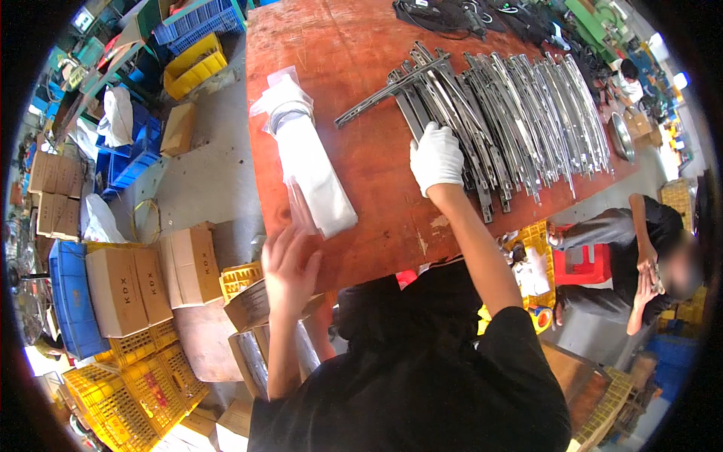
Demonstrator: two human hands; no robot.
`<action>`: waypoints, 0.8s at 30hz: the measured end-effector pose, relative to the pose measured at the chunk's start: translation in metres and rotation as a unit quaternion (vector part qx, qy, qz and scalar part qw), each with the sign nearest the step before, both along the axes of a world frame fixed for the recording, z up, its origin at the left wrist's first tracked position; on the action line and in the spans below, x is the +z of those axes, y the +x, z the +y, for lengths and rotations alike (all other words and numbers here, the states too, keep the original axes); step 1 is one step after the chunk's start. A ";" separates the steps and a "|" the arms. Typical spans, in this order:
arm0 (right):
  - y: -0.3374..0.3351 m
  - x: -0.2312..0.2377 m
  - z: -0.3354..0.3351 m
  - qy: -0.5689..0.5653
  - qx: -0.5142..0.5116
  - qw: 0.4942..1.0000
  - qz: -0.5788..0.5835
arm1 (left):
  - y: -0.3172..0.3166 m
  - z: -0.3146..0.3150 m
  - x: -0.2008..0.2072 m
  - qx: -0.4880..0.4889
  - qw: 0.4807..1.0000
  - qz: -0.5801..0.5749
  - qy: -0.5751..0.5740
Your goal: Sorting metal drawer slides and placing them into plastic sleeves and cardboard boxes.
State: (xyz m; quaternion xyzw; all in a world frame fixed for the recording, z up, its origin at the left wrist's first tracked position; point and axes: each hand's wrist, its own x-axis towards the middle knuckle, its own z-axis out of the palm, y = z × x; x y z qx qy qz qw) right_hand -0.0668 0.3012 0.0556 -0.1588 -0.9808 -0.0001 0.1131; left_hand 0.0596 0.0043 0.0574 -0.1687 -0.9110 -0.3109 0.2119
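Observation:
My right hand (pixel 438 160), in a white knit glove, is closed with curled fingers over the near part of a metal drawer slide (pixel 410 114) at the left end of a long row of slides (pixel 520 120). One more slide (pixel 384 92) lies slantwise across the far end of the row. My bare left hand (pixel 290 265) is over the table's near left edge, slightly blurred, its fingers raised and somewhat apart. Just beyond its fingertips lies a stack of long white plastic sleeves (pixel 312 169), with a loose clear flap (pixel 299 202) hanging towards the hand.
The worn red table (pixel 361 173) carries a dark heap of cables (pixel 444 16) at its far edge and a metal dish (pixel 622 135) at right. An open carton (pixel 252 354) stands below my left arm. Cartons (pixel 124 290) and yellow crates (pixel 151 377) fill the left. A person (pixel 640 256) sits at right.

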 end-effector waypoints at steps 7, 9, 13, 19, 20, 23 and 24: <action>0.077 0.009 0.023 -0.187 0.041 0.981 -0.031 | -0.040 0.018 -0.035 -0.140 0.988 -0.050 -0.043; 0.100 0.008 0.021 -0.203 0.029 0.978 -0.032 | -0.036 0.025 -0.030 -0.107 0.994 -0.025 -0.030; 0.108 0.015 0.024 -0.281 0.021 0.958 -0.059 | -0.028 0.043 -0.008 -0.057 0.997 -0.028 0.046; 0.111 0.028 0.052 -0.351 0.077 0.928 -0.097 | -0.017 0.045 -0.005 -0.005 0.990 -0.084 0.109; 0.117 0.033 0.051 -0.363 0.095 0.920 -0.110 | -0.015 0.039 -0.009 -0.020 0.992 -0.073 0.105; 0.125 0.032 0.029 -0.304 0.101 0.947 -0.041 | -0.012 0.039 -0.012 -0.023 0.993 -0.062 0.100; 0.125 0.036 0.020 -0.279 0.085 0.956 -0.044 | -0.013 0.040 -0.010 -0.015 0.993 -0.062 0.100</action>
